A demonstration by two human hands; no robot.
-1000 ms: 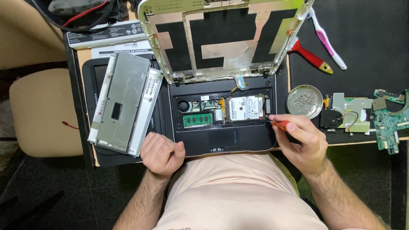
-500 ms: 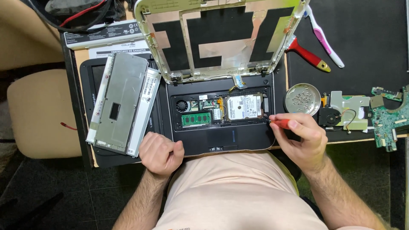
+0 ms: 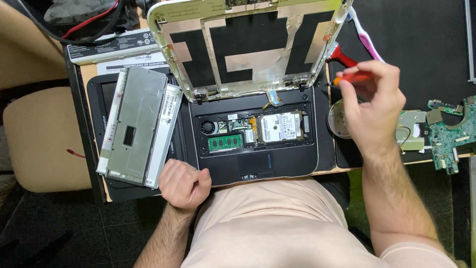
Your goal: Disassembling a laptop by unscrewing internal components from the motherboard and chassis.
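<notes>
a person seated at a workbench holds a small red-handled screwdriver (image 3: 353, 78) in the right hand (image 3: 373, 106), fingers pinched closed around the handle, raised just off the right edge of an opened black laptop base (image 3: 255, 131). the left hand (image 3: 184, 184) is curled into a loose fist holding nothing that can be seen, resting at the front left corner of the laptop base. inside the laptop base, a silver hard drive (image 3: 280, 127) sits at the right of the open bay, a green memory module (image 3: 225, 143) at the lower left and a small round fan (image 3: 208, 127) at the upper left. the stripped screen lid (image 3: 248, 47), its bezel pale and its back patched with black and foil, stands tilted up from the rear edge of the laptop base. a bare display panel (image 3: 139, 126) lies face down just left of the laptop base. a round metal dish (image 3: 337, 119) sits just right of the laptop base, partly hidden by the right hand, and a green circuit board (image 3: 451, 136) lies further right. a pink-and-white toothbrush (image 3: 364, 39) and red-handled pliers (image 3: 342, 57) lie behind the right hand, to the upper right of the laptop base.
</notes>
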